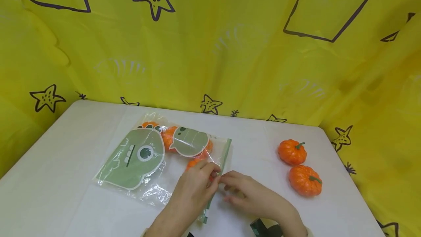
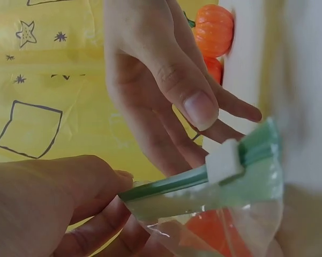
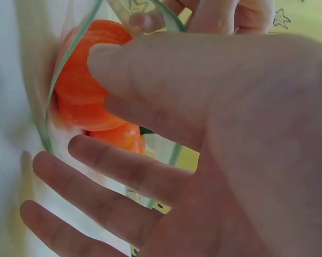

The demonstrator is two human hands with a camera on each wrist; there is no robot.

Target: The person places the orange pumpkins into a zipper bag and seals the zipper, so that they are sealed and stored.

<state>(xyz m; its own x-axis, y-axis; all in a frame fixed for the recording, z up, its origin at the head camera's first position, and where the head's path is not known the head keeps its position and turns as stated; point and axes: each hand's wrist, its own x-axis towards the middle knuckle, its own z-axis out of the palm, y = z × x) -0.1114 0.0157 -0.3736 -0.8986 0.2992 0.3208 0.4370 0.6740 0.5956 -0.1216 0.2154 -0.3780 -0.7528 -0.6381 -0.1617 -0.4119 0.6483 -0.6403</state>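
Observation:
A clear zip bag (image 1: 138, 171) printed with a green one-eyed monster lies on the table with several small orange pumpkins (image 1: 168, 139) inside. My left hand (image 1: 197, 182) pinches the green zip edge (image 2: 166, 184) between thumb and fingers. On that strip sits a white slider (image 2: 225, 160). My right hand (image 1: 251, 195) is at the bag's mouth beside the left fingertips, its fingers extended and slightly spread. In the right wrist view the green lips stand apart, and a pumpkin (image 3: 85, 80) shows behind my right thumb.
Two loose orange pumpkins, one farther back (image 1: 292, 152) and one nearer (image 1: 306, 181), sit on the white table (image 1: 52, 178) to the right. Behind it hangs a yellow cloth (image 1: 210, 57) with drawn stars. A dark strap (image 1: 264, 228) crosses near my right wrist.

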